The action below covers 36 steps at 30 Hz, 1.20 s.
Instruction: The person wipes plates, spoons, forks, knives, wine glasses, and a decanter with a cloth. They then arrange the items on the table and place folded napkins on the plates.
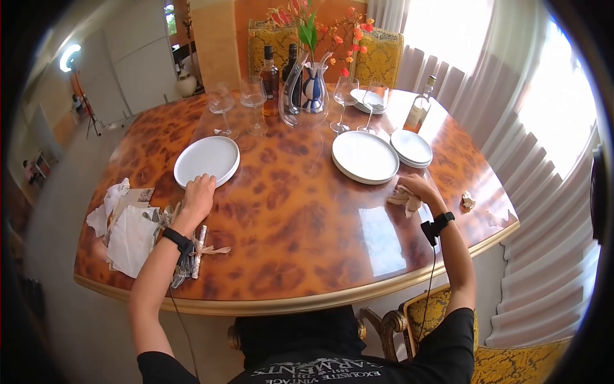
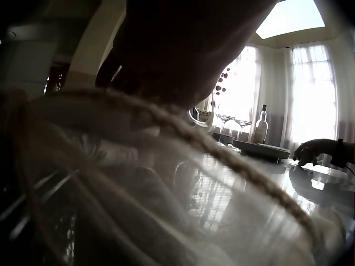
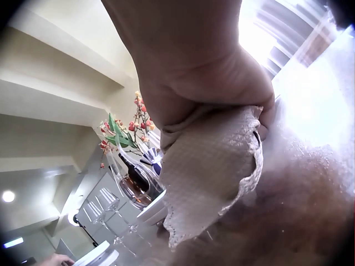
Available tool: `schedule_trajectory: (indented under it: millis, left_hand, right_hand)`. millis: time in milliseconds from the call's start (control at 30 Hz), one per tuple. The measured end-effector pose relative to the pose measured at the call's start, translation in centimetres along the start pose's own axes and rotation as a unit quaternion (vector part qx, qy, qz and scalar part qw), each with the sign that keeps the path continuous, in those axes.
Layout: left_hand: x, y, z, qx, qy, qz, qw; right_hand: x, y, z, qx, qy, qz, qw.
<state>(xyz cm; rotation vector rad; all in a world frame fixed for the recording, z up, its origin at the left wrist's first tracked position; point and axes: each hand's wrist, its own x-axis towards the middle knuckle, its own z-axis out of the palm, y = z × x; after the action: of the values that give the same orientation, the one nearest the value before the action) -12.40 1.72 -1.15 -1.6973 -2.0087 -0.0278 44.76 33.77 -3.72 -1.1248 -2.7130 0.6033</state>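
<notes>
In the head view my right hand (image 1: 417, 187) grips a crumpled beige cloth (image 1: 406, 203) on the table, close to a stack of white plates (image 1: 366, 155). Folds of this cloth (image 3: 208, 166) hang below the palm in the right wrist view, its edge ragged. My left hand (image 1: 200, 195) is at the near rim of the white plates (image 1: 206, 160) on the left, knuckles bent; its thumb and fingertips are hidden, so I cannot tell whether it pinches the rim. Under the left wrist lie cutlery (image 1: 182, 265) and a light roll tied with twine (image 1: 199, 253).
White napkins (image 1: 131, 240) lie at the left. Stemmed glasses (image 1: 220, 101), dark bottles (image 1: 270, 73) and a clear glass decanter (image 1: 297, 105) stand at the back. Small plates (image 1: 411, 147) and a clear bottle (image 1: 419, 109) are at the right, with a crumpled scrap (image 1: 468, 201) nearer the edge.
</notes>
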Motion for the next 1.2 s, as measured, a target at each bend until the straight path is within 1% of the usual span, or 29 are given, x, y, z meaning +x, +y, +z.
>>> schedule_trajectory:
  millis: [33,67,100,133,200,233,300,367,400,433,500,533,567,600,633,667,700,733,767,800,833,900,933,1000,1033,1100,1133,1167,1200]
  left_hand:
    - [0.1,-0.1,-0.1,0.003,-0.007,0.003,1.0]
    - [0.1,-0.1,0.0,0.005,-0.014,0.006,1.0]
    - [0.2,-0.2,0.2,0.002,-0.014,0.004,1.0]
    - [0.3,-0.3,0.2,-0.001,-0.008,-0.001,1.0]
    - [0.0,0.1,0.3,-0.008,-0.002,-0.008,1.0]
    - [-0.1,0.6,-0.7,-0.028,0.017,-0.011,0.999]
    - [-0.2,1.6,-2.5,-0.048,0.041,-0.02,0.998]
    - [-0.3,2.9,-3.8,-0.178,0.056,-0.049,0.981]
    - [-0.2,3.5,-3.9,-0.232,0.075,-0.051,0.969]
    - [-0.2,4.3,-4.4,-0.233,0.074,-0.053,0.968]
    - [0.1,6.2,-6.0,-0.375,0.093,-0.069,0.92]
    - [0.2,6.9,-6.3,-0.424,0.078,-0.065,0.9]
    - [0.4,7.8,-6.6,-0.427,0.079,-0.066,0.898]
    - [0.4,8.7,-6.9,-0.515,0.056,-0.066,0.853]
    - [0.3,9.0,-6.9,-0.597,0.033,-0.066,0.799]
    - [0.5,9.3,-5.7,-0.642,0.017,-0.044,0.765]
    - [0.3,9.6,-5.2,-0.643,0.019,-0.047,0.764]
    - [0.3,10.3,-5.4,-0.72,-0.029,-0.078,0.689]
    - [0.3,10.7,-5.5,-0.786,-0.077,-0.106,0.604]
    - [0.3,10.8,-5.1,-0.791,-0.105,-0.109,0.592]
    - [0.2,11.0,-5.1,-0.793,-0.104,-0.111,0.59]
    - [0.1,11.1,-5.6,-0.84,-0.16,-0.193,0.482]
    - [0.1,11.0,-5.8,-0.839,-0.16,-0.194,0.482]
    - [0.0,10.7,-5.9,-0.861,-0.202,-0.208,0.418]
    - [-0.1,10.5,-5.4,-0.86,-0.203,-0.212,0.418]
    - [-0.2,10.0,-4.1,-0.885,-0.156,-0.196,0.393]
    - [-0.4,10.3,-4.3,-0.893,-0.094,-0.235,0.371]
    - [-0.6,10.1,-3.5,-0.893,-0.09,-0.238,0.37]
    - [-0.7,10.0,-2.2,-0.883,-0.04,-0.25,0.394]
  right_hand:
    - [0.5,-0.8,-0.2,-0.004,-0.001,-0.001,1.0]
    - [1.1,-2.7,-0.1,0.102,0.056,0.132,0.984]
    - [1.6,-4.3,0.0,0.205,0.111,0.26,0.937]
    - [2.0,-4.9,-0.1,0.206,0.134,0.271,0.931]
    - [2.4,-5.9,0.3,0.21,0.122,0.269,0.932]
    - [2.7,-6.1,0.6,0.219,0.111,0.265,0.932]
    - [2.4,-7.2,0.5,0.249,0.126,0.26,0.924]
    - [2.8,-6.1,0.2,0.186,0.099,0.252,0.945]
    - [3.0,-5.5,0.2,0.183,0.097,0.25,0.946]
    - [2.9,-5.2,0.3,0.205,0.101,0.246,0.942]
    - [2.7,-4.3,0.8,0.225,0.104,0.244,0.938]
    - [2.7,-3.8,1.0,0.249,0.127,0.25,0.927]
    - [2.6,-3.5,1.0,0.273,0.15,0.254,0.916]
    - [2.2,-3.1,0.8,0.268,0.149,0.254,0.917]
    - [1.6,-3.3,0.7,0.337,0.146,0.207,0.907]
    - [1.3,-3.5,0.8,0.405,0.14,0.159,0.889]
    - [1.2,-3.8,1.1,0.402,0.138,0.158,0.891]
    - [0.7,-5.7,1.1,0.416,0.156,0.156,0.882]
    - [0.3,-7.1,1.4,0.43,0.174,0.155,0.872]
    - [0.1,-7.9,1.7,0.438,0.169,0.142,0.871]
    - [-0.2,-9.7,1.7,0.436,0.167,0.143,0.873]
    - [-0.3,-13.9,2.1,0.469,0.144,0.128,0.862]
    - [0.3,-14.5,3.0,0.485,0.136,0.12,0.856]
    - [0.8,-19.0,3.5,0.501,0.064,0.115,0.855]
    - [1.3,-20.5,4.1,0.509,0.03,0.106,0.854]
    - [1.9,-23.8,5.4,0.513,-0.001,0.088,0.854]
    - [2.0,-25.3,5.7,0.496,-0.014,0.082,0.865]
    - [2.3,-25.9,6.5,0.507,-0.019,0.074,0.858]
    - [2.6,-26.0,7.1,0.496,-0.022,0.06,0.866]
